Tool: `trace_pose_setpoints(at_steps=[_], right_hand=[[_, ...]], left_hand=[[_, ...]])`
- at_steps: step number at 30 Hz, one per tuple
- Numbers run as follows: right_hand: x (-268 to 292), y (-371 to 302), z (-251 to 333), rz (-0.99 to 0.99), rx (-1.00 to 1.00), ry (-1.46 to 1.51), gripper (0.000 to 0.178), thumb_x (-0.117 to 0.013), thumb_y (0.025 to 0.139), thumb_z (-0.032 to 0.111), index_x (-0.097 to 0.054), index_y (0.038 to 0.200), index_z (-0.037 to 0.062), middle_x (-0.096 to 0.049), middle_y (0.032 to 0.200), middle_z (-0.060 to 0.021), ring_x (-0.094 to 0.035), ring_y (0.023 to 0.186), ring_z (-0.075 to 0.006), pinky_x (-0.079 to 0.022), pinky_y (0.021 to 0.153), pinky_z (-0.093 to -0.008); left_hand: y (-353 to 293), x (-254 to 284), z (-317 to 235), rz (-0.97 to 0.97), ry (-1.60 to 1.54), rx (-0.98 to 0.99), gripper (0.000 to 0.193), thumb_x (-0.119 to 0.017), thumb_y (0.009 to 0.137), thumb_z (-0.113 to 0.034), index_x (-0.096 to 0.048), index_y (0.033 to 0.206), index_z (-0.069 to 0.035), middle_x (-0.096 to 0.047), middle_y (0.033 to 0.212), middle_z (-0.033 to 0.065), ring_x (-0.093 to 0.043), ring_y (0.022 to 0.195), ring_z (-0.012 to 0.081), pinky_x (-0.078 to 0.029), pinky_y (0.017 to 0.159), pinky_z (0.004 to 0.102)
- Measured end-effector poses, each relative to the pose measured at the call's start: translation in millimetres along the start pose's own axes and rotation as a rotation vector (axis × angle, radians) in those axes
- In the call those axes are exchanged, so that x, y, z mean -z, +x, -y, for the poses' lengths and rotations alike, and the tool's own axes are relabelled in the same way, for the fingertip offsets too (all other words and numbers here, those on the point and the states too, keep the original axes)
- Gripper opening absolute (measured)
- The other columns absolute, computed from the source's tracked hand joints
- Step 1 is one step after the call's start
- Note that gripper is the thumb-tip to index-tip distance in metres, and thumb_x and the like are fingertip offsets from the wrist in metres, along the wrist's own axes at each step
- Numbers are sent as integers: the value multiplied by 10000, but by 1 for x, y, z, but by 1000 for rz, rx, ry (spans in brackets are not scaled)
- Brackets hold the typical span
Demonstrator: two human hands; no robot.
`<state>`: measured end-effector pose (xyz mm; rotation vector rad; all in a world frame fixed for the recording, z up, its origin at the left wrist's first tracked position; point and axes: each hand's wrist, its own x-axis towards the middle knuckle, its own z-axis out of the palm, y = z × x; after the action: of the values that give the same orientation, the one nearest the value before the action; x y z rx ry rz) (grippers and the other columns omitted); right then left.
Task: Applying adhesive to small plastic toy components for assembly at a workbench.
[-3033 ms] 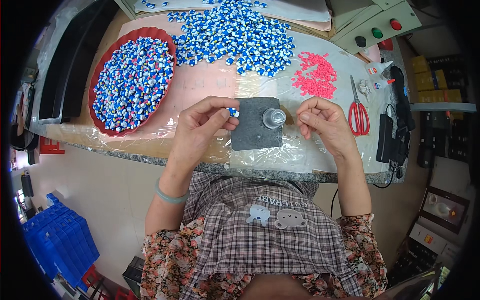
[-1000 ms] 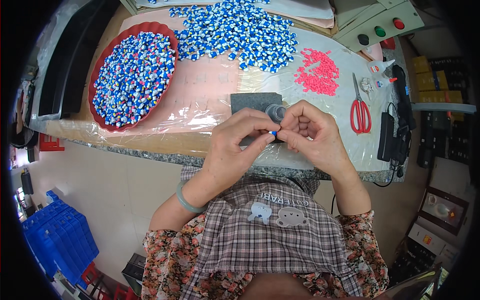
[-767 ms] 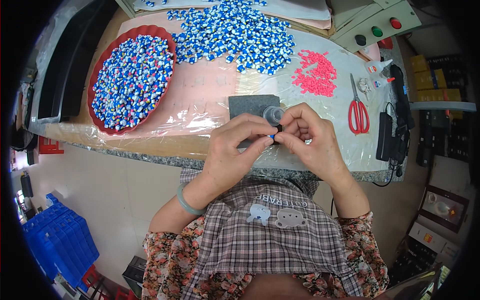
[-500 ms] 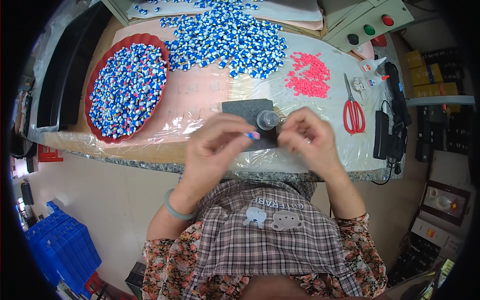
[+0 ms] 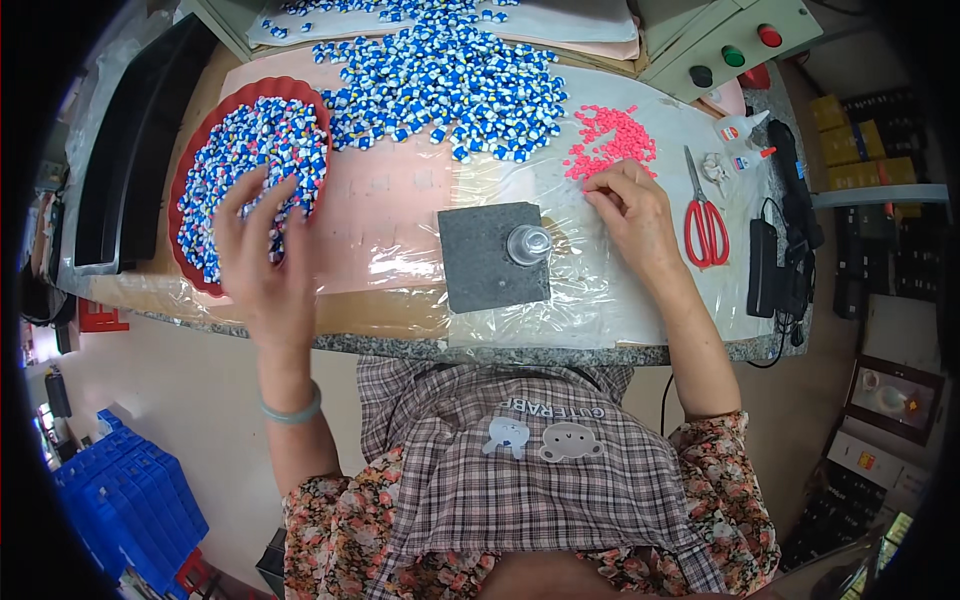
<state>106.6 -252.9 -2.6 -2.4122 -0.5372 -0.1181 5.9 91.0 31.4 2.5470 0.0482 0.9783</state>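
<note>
My left hand point(image 5: 262, 265), fingers apart and a little blurred, is over the near right part of a red scalloped dish point(image 5: 175, 215). The dish is full of small blue-and-white pieces point(image 5: 235, 150), many with pink bits on them. At the near edge of a spread of tiny pink pieces point(image 5: 610, 135), my right hand point(image 5: 638, 222) has thumb and fingertips pressed together; whatever they pinch is too small to make out. Between the hands lies a dark grey square slab point(image 5: 478, 262), with a small clear round container point(image 5: 528, 244) on its right side.
A large heap of blue-and-white pieces point(image 5: 465, 95) covers the table's far middle. Red-handled scissors point(image 5: 707, 230), small glue bottles point(image 5: 742, 127) and a black power adapter point(image 5: 762, 268) lie at the right. A long black tray point(image 5: 135, 150) stands at the far left.
My left hand has moved left from above the slab to the dish, opening; the small blue-and-pink piece it held no longer shows. My right hand has moved away from the slab to the pink pieces.
</note>
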Motion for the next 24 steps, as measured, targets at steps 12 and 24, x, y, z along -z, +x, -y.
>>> trace_pose_setpoints(at_steps=[12,24], right_hand=[[1,3,10,27,-64,201,67,-617,790,-33,-600,840,7,-612,730,-55,-576,617,-102,-479,577,-245],[14,-3,12,289,-355,822,87,-615,880,-5,-648,956,20,-617,827,3,-568,716,-54,-474,651,-206]], left_hand=[[0,-63,-38,195,-328,-95,255,-650,781,50,-659,1022,-34,-602,1095,124,-590,1001,289,-488,847,364],[23,-113,-40,345,-378,-162,141,-615,785,-2,-645,921,-25,-601,958,120,-590,928,316,-499,781,414]])
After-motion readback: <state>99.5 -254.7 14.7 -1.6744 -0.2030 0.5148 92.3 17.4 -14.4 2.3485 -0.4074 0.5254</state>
